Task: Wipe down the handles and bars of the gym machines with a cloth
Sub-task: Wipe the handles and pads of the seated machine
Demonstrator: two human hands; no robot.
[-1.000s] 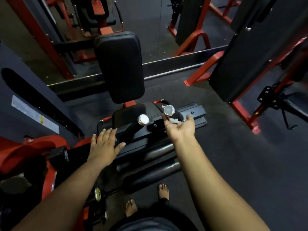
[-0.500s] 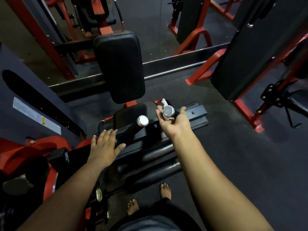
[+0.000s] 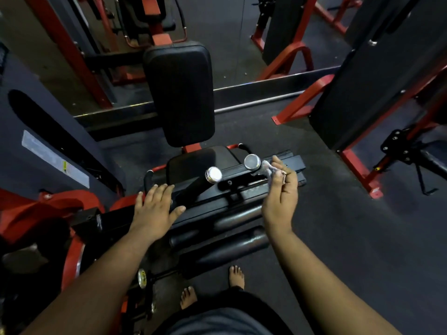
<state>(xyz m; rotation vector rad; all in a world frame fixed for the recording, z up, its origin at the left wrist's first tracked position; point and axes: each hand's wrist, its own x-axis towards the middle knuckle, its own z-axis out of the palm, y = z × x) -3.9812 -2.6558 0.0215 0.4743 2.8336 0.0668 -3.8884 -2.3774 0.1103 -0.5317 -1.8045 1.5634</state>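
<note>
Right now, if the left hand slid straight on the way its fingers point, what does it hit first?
Probably the black handle bar with the chrome end cap; the left hand lies flat just short of it. Depth unclear.

No text can be read; a pale label (image 3: 55,163) with a small yellow mark sits on the dark panel (image 3: 31,131) left of the backrest pad (image 3: 180,93), too blurred to make out.

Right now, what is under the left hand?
The left hand rests flat, fingers spread, on the machine's black frame bar, beside the chrome-capped handle. The stretch of bar beneath the palm is covered and cannot be seen.
</note>
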